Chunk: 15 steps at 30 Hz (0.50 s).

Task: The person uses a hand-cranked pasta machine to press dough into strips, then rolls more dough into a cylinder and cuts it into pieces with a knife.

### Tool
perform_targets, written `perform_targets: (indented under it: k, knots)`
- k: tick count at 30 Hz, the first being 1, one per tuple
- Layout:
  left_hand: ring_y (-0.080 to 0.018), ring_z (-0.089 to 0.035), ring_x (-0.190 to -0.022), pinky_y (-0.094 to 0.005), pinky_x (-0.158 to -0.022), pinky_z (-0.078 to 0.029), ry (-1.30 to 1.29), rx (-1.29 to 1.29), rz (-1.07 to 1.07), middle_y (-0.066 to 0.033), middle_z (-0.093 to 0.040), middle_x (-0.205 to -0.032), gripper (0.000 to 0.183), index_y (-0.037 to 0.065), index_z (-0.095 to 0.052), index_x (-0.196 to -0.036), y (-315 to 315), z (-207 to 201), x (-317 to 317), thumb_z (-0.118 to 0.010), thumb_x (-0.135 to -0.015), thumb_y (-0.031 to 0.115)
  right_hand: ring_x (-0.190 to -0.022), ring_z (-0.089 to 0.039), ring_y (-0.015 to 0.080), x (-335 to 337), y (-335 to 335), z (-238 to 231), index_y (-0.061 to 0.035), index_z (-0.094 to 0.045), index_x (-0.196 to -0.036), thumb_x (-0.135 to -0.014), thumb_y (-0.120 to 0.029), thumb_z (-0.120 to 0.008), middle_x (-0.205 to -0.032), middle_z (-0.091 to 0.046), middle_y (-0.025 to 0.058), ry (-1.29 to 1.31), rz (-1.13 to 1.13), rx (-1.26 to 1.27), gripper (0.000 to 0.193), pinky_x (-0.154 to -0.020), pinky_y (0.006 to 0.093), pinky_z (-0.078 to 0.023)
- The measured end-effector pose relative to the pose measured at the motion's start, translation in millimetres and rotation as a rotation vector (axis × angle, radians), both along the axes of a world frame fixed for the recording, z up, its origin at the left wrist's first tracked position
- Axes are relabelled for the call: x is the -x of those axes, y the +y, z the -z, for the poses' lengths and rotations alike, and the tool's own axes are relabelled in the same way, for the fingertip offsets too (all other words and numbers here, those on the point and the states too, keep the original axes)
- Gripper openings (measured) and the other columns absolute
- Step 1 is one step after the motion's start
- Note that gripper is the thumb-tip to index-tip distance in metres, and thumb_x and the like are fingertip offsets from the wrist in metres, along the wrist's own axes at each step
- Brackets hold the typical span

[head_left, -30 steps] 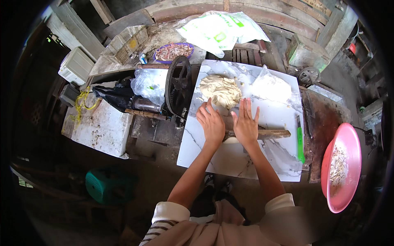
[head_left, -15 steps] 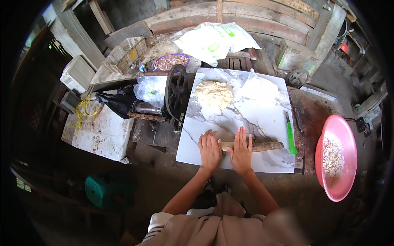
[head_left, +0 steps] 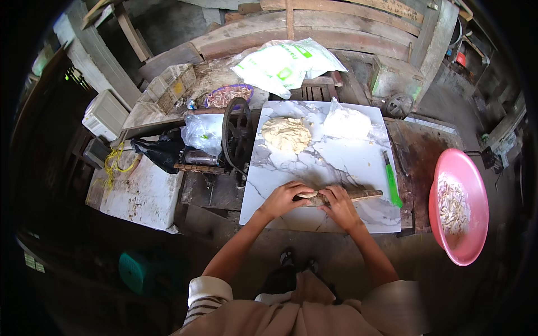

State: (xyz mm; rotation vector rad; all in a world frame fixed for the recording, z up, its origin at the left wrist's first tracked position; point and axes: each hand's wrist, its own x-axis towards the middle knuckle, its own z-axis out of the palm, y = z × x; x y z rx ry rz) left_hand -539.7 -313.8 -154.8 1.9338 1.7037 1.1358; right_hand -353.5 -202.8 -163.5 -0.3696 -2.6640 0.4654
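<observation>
Head view: my left hand [head_left: 282, 199] and right hand [head_left: 338, 205] clamped on wooden rolling pin [head_left: 347, 196], near front edge of smooth marble slab [head_left: 342, 162]; open slab beyond, lumpy dough mound [head_left: 286, 134] far side.

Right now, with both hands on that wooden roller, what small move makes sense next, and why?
Probably push the rolling pin forward: both the left hand and right hand rest on it near the marble slab's front edge, a thin dough piece wrapped on it.
</observation>
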Motion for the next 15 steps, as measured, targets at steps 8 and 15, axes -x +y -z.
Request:
perform_targets:
  k: [8,15]
  knots:
    - [-0.0225,-0.062,-0.068,-0.0295,-0.063,-0.049,0.001,-0.064,0.008,-0.0077,-0.064,-0.078,0.011,0.004,-0.064,-0.085,28,10,19,-0.064,-0.077,0.012,-0.098,-0.048,0.0298,-2,-3,3,-0.0026,-0.051,-0.107,-0.066,-0.016,-0.069,-0.104,-0.049,0.0115,0.054,-0.021,-0.098,0.046,-0.087,0.0399,-0.039]
    - [-0.0091,-0.059,-0.069,-0.0251,-0.065,-0.047,-0.380,0.217,0.037,-0.0046,-0.066,-0.079,0.012,0.002,-0.065,-0.087,44,21,39,-0.063,-0.080,0.012,-0.101,-0.047,0.0320,-8,-15,9,-0.0019,-0.050,-0.110,-0.064,-0.006,-0.068,-0.105,-0.049,0.0120,0.137,-0.011,-0.160,0.050,-0.090,0.0443,-0.039]
